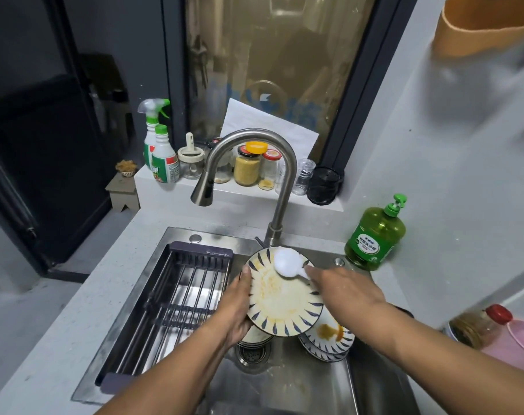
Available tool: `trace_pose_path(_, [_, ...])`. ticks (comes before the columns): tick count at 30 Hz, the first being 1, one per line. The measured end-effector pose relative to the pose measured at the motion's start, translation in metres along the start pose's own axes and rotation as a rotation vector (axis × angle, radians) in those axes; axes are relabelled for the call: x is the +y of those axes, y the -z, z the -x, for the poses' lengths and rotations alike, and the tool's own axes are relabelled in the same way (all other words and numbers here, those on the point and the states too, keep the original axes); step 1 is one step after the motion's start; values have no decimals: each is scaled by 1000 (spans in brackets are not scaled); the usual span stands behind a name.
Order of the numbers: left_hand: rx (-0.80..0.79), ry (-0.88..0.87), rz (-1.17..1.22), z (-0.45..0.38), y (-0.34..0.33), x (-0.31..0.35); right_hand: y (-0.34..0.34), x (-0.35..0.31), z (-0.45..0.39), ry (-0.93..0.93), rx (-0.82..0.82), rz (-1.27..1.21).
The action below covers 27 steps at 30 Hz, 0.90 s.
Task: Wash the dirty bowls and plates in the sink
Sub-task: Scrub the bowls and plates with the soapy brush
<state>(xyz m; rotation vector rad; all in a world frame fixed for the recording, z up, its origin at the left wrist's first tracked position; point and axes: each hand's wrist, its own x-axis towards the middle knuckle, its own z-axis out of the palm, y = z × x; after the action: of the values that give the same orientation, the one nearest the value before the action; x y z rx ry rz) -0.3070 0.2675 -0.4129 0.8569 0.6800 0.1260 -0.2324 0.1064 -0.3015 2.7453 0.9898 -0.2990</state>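
Green soap bottle [374, 235] on table [75, 310], right of faucet [254, 163]. Two spray bottles [160, 151], jars [248, 166] on window ledge [164, 187]. Pink jug [515, 339] far right. Orange cloth [488, 25] top right.

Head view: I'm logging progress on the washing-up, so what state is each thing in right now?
Plate: dirty, tilted, gripped by the left hand at its rim.
White spoon: held by the right hand, resting on the plate.
Stacked plates: dirty, in the sink.
Faucet: no water visible.
Drying rack: holds no dishes.
Dish soap bottle: upright, beside the sink.
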Motion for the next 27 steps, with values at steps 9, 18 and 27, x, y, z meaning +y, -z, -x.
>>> trace_pose_path(9, [105,125,15,-9,7,-5,-14,-11,0,330,-81,-104])
trace_pose_path(18, [156,-83,-143,-2,13,-1,0,-7,-6,39,61,207])
trace_pose_path(27, [242,-136,52,5,-6,15,-10,-19,18,177,-197,-249])
